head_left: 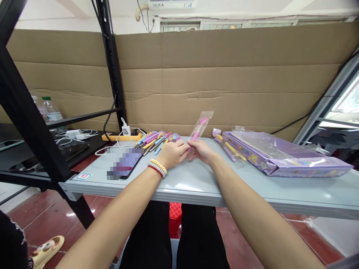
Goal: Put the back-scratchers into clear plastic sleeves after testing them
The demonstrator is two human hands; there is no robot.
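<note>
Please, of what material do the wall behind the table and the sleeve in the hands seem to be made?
The wall panel looks like matte brown cardboard, from its creases and fold lines. The sleeve seems glossy, thin clear plastic: the pink item shows through.

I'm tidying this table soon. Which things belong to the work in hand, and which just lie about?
Likely in the work:
pink stick in clear sleeve, held
loose coloured sticks
wrapped sticks
purple box

Apparently just lying about:
phone
yellow power strip
bottles
</note>
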